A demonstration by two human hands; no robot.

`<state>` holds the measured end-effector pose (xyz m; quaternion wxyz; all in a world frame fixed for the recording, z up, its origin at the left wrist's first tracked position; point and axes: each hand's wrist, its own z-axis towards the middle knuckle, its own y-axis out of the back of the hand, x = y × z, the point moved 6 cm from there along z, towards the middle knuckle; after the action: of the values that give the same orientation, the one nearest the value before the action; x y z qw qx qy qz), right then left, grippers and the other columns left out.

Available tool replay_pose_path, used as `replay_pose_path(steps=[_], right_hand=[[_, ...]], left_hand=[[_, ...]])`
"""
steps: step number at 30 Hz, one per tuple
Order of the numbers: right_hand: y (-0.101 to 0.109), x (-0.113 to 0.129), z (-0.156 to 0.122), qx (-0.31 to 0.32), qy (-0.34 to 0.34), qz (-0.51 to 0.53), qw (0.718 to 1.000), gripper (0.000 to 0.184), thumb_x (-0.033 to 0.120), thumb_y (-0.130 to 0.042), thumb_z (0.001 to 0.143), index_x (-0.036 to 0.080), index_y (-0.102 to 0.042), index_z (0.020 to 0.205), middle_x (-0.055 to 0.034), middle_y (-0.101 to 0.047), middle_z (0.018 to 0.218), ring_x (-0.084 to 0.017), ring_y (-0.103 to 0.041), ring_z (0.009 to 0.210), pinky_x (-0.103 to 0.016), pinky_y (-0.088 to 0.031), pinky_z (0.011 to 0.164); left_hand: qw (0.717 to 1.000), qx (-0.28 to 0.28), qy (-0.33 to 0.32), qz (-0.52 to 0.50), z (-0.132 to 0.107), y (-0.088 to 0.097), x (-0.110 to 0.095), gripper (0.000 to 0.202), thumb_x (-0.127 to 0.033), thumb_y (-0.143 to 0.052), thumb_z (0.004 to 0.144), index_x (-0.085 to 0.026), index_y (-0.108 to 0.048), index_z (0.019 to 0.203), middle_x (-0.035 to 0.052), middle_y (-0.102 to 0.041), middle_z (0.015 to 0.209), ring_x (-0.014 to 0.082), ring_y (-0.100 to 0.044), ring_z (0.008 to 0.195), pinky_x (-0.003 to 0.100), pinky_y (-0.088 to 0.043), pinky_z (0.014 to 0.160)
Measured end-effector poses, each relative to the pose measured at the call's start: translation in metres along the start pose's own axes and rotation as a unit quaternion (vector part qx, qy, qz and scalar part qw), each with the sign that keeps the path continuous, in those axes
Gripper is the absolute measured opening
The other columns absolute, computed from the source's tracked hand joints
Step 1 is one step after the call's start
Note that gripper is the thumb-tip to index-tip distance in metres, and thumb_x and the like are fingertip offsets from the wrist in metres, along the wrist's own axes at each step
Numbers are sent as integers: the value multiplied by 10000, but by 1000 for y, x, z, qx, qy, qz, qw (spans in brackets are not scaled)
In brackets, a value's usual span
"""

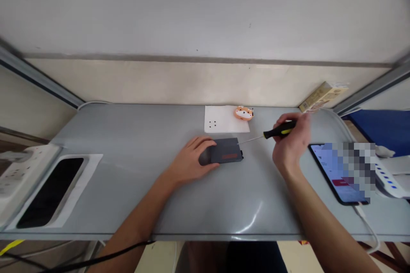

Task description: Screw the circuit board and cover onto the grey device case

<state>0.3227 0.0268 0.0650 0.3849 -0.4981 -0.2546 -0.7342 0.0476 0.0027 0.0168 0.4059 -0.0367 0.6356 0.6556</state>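
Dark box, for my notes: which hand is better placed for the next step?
Probably the right hand: it holds the screwdriver, tip at the dark box, while the left hand holds the other end.

A glossy grey table point(134, 132) stretched across the view, with a flat dark grey box point(226, 147) lying near its middle and a white sheet point(221, 113) just behind that. Toward the left end lay a second white sheet point(91, 168), beside a white power strip point(36, 155). At the right lay a phone with a lit screen point(341, 192), a white cable point(367, 219) plugged into its near end, and near the back right corner stood a beige carton point(320, 96).
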Motion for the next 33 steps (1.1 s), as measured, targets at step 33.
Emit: replay_pose_path(steps=[33], right_hand=[[-47,-60,-12,239,-133,48,961,457,650,-440,997,254,-669,1007,-5,-668,769,-153,-544,706,-295,-443,725]], left_hand=[[970,-96,158,-155,5,-5,21,576,-586,-328,1068,-182,-712,924,39,-679,830,187,-621,797,302,-508,745]])
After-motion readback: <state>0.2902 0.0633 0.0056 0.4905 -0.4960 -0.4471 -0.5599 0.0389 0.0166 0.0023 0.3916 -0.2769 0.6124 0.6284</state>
